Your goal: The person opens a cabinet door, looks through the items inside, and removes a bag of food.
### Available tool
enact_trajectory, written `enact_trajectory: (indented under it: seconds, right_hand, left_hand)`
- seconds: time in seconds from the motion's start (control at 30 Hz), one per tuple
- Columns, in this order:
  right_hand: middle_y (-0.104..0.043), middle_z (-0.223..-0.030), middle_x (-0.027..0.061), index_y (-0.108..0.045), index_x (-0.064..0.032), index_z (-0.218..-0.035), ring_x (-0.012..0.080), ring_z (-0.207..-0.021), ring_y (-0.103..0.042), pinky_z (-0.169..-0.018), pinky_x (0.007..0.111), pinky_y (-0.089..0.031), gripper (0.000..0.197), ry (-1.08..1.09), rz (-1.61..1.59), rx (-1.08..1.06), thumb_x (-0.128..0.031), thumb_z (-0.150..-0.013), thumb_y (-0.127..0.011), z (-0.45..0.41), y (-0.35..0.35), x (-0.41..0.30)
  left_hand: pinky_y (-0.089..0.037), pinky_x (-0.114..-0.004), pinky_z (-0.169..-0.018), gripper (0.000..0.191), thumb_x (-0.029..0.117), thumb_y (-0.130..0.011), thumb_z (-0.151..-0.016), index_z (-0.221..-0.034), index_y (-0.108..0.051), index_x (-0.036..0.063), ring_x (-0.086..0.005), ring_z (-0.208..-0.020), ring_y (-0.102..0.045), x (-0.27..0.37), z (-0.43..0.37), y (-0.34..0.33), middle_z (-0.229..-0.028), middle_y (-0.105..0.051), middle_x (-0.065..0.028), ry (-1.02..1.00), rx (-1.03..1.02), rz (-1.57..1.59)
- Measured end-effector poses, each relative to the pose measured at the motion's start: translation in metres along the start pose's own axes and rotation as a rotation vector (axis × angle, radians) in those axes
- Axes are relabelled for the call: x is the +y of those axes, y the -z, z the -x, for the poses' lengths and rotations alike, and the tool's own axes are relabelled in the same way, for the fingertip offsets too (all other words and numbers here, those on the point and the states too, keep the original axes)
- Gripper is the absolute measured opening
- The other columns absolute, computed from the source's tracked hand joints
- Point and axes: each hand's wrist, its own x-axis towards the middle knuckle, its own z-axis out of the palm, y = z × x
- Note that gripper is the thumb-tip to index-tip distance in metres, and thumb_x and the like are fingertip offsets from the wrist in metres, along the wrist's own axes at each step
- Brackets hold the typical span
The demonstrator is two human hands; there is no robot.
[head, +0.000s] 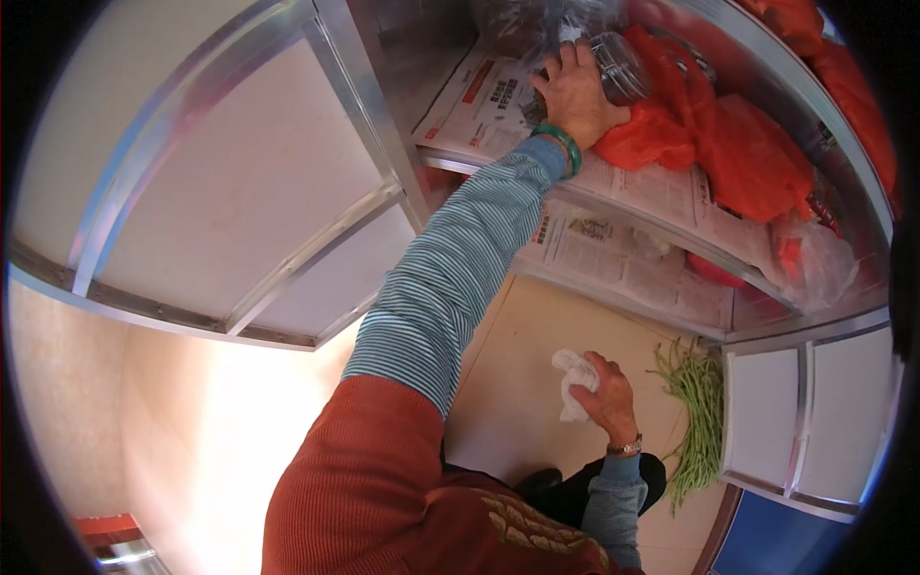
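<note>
My left hand, a green bangle on its wrist, reaches into a metal-framed cabinet. Its back faces me, with the fingers against clear plastic packaging. Whether the fingers grip anything is hidden beneath the palm. A red plastic bag lies close by the thumb and runs right along the upper shelf. Newspaper lines this shelf. Lower down, over the tiled floor, my right hand holds a crumpled white cloth or tissue between thumb and fingers.
An open cabinet door stands at left, another door at right. Long green beans lie on the floor beside the right door. The lower shelf also carries newspaper. A translucent bag sits at the upper shelf's right end.
</note>
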Motion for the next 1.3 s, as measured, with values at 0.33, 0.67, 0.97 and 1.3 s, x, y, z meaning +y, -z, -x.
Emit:
enact_trajectory:
  seconds: [0.33, 0.67, 0.97, 1.3]
  right_hand:
    - [-0.059, -0.099, 0.02, -0.055, -0.0092, -0.12, 0.0383, -0.085, -0.061, -0.072, 0.044, -0.051, 0.057, -0.021, -0.008, -0.02, -0.026, -0.069, -0.071, 0.002, 0.004, -0.006]
    - [-0.06, -0.099, 0.0191, -0.056, -0.0103, -0.119, 0.0372, -0.085, -0.062, -0.07, 0.043, -0.051, 0.056, -0.023, -0.043, 0.034, -0.026, -0.068, -0.07, 0.011, 0.009, -0.012]
    - [-0.06, -0.096, 0.0185, -0.055, -0.01, -0.12, 0.0365, -0.083, -0.062, -0.069, 0.043, -0.051, 0.056, -0.004, -0.02, 0.026, -0.026, -0.068, -0.07, 0.01, 0.01, -0.015]
    - [-0.059, -0.093, 0.0175, -0.055, -0.0102, -0.119, 0.0357, -0.081, -0.061, -0.068, 0.043, -0.051, 0.054, -0.015, -0.014, 0.053, -0.028, -0.07, -0.067, 0.007, 0.009, -0.012]
  left_hand:
    - [-0.038, -0.055, -0.094, 0.102, 0.042, -0.086, -0.048, -0.126, -0.035, -0.0024, -0.0376, -0.116, -0.045, -0.023, -0.005, -0.002, -0.125, -0.045, -0.0188, 0.191, 0.045, 0.198]
    - [-0.048, -0.032, -0.088, 0.092, 0.038, -0.09, -0.047, -0.112, -0.042, -0.0066, -0.0297, -0.099, -0.059, -0.092, -0.022, 0.0, -0.106, -0.059, -0.0197, 0.238, 0.208, 0.607]
    - [-0.046, -0.035, -0.092, 0.101, 0.043, -0.09, -0.044, -0.116, -0.042, -0.0086, -0.0325, -0.104, -0.056, -0.146, -0.046, 0.03, -0.11, -0.055, -0.0218, 0.205, 0.255, 0.395]
    - [-0.046, -0.034, -0.091, 0.089, 0.035, -0.09, -0.053, -0.12, -0.044, -0.0017, -0.0262, -0.102, -0.057, -0.147, -0.036, 0.036, -0.113, -0.057, -0.0162, 0.067, 0.192, 0.508]
